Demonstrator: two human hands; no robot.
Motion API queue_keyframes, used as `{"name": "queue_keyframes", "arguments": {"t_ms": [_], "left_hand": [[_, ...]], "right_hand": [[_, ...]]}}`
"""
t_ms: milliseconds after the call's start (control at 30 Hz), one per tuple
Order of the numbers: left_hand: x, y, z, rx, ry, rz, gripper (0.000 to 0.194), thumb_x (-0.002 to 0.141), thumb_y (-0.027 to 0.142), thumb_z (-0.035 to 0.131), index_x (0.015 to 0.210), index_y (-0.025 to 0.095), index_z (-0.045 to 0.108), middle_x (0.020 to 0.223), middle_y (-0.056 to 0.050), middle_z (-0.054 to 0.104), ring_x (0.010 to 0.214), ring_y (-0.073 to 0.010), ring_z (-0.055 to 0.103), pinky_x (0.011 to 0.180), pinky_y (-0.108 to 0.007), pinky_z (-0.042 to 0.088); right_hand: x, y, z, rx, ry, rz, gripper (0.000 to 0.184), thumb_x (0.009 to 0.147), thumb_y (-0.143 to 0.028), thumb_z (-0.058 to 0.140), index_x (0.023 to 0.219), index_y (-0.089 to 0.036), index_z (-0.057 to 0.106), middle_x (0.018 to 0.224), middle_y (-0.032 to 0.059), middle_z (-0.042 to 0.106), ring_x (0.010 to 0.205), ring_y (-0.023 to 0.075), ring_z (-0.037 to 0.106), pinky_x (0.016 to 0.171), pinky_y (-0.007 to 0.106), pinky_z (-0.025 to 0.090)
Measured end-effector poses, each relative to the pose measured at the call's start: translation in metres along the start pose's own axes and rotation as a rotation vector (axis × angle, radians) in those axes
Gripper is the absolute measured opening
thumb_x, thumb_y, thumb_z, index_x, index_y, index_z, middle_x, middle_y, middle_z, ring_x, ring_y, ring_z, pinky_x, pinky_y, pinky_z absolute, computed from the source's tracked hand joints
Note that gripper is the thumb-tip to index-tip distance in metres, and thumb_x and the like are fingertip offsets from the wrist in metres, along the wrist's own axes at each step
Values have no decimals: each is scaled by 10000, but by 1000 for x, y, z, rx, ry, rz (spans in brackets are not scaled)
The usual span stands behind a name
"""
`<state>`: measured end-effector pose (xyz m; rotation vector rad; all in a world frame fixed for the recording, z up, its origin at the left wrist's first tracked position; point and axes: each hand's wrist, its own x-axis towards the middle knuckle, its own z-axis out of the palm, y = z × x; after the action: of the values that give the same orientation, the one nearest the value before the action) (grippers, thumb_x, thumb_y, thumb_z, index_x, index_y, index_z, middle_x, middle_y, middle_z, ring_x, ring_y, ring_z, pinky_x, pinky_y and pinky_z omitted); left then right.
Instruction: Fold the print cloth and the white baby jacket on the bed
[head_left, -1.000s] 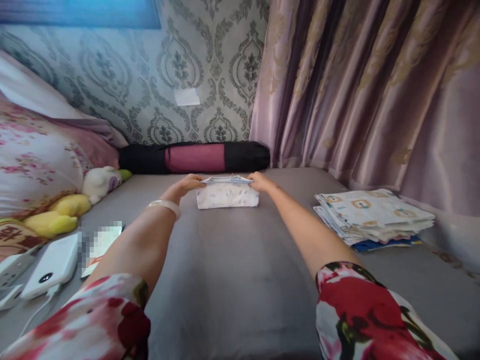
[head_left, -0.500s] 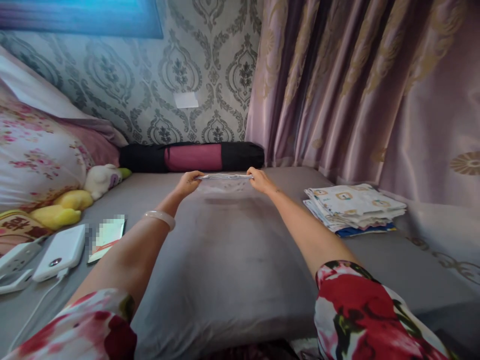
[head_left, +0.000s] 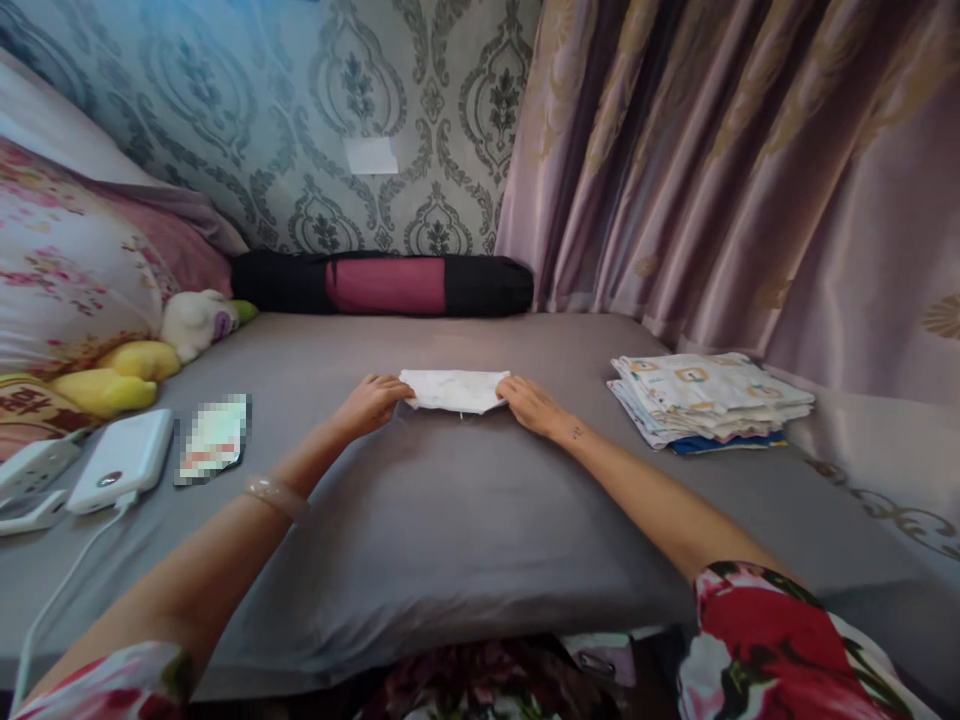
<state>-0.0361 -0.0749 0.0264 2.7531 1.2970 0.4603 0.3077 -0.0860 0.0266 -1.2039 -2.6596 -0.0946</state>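
A small white folded cloth (head_left: 455, 391) is stretched level between my hands, just above or on the grey bed sheet; I cannot tell which. My left hand (head_left: 377, 402) grips its left end, fingers over the top. At its right end, my right hand (head_left: 527, 401) pinches the corner. Off to the right lies a stack of folded cloths (head_left: 705, 395), white with a printed pattern on top and a blue one at the bottom.
On the left are a white power bank (head_left: 124, 462) with a cable, a blurred-out flat item (head_left: 214, 440), a power strip (head_left: 34, 470) and plush toys (head_left: 112, 385). A black and maroon roll (head_left: 386, 285) lies along the wall. Curtains (head_left: 675, 170) hang at the right.
My hands have come down and nearer to me with the cloth, whose flat white face now shows instead of its thin edge. The view has tilted down a little.
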Motion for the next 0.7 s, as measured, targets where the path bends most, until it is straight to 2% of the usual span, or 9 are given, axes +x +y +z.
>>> {"name": "queue_keyframes", "arguments": {"t_ms": [133,233,367,467,533,600,700], "left_hand": [[-5,-1,7,2,-89,9,495,705,86,443,1111,258,668,1202,-63,680,1189,-236,562,996,-367,367],[-2,-4,10,-24,-116,-48,506,693,90,449,1112,269,671,1209,-49,680,1189,-236,568,1010,-361,375],[16,11,11,3,-51,-177,474,794,118,395,1182,233,643,1266,-81,652,1204,-235,565,1011,-366,395],[35,36,17,65,43,-197,459,904,196,337,1311,204,551,1392,-108,560,1304,-252,486,1067,-422,355],[46,50,26,93,48,-175,461,942,276,341,1374,206,487,1449,-116,504,1383,-268,394,1122,-464,288],[54,56,36,110,28,-180,486,953,303,330,1417,202,436,1489,-128,454,1426,-281,326,1144,-500,245],[61,53,48,118,-12,-195,515,960,300,299,1453,181,390,1514,-150,413,1446,-303,282,1149,-549,214]], "right_hand": [[-12,-1,3,43,-66,-20,432,790,76,378,1084,-163,585,1150,99,597,1036,186,514,875,287,373],[-12,-4,-2,88,-121,30,491,742,90,393,1092,-184,603,1158,79,615,1085,178,533,906,294,372],[11,-20,-8,110,-96,158,438,831,3,390,1166,-176,608,1247,100,618,1177,195,536,995,339,363],[37,-41,-1,133,-13,203,466,927,-120,348,1375,-139,475,1453,136,471,1353,214,401,1113,388,281],[52,-53,7,140,-12,237,502,967,-207,315,1458,-124,378,1538,139,354,1432,231,283,1168,439,197],[64,-62,16,150,-32,261,535,980,-262,288,1491,-105,327,1569,136,290,1462,242,212,1190,476,133],[74,-65,25,162,-73,284,570,966,-267,285,1499,-66,306,1574,146,270,1471,250,184,1196,501,95]]}}
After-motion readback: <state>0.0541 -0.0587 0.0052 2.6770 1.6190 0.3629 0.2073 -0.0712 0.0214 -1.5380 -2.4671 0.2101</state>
